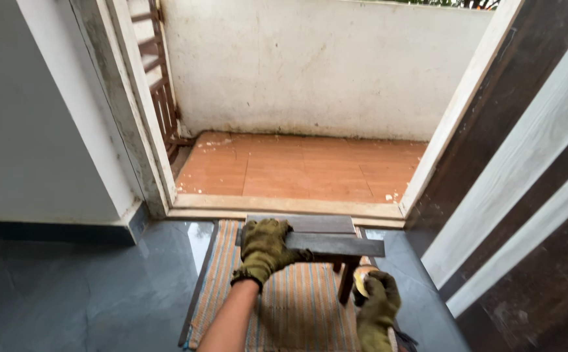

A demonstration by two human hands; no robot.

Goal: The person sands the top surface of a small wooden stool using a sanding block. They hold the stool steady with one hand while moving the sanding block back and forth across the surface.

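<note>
— Olive-green work gloves on both hands, is that right?

— Yes. The left hand point(266, 248) lies palm down over the near edge of a small dark wooden bench point(323, 236), fingers curled over the top board and clamped on it. The bare forearm runs down toward the bottom of the view.

— And the other one?

— The right hand point(378, 305) sits lower, just beside the bench's reddish-brown wooden leg point(346, 281), closed around a small round yellowish pad point(363, 280). It may be a sanding pad or a sponge; the view is too small to tell. The pad is at the leg, seemingly touching it.

— Where does the bench stand?

— On a striped orange-and-grey woven mat point(284, 296) laid over a glossy dark grey tiled floor point(82, 287), right before a pale stone door threshold point(284, 207). Beyond lies a balcony with terracotta floor tiles point(303, 166) and a stained white wall point(323, 65). A dark brown wooden door with pale strips point(525, 189) stands open at the right.
</note>
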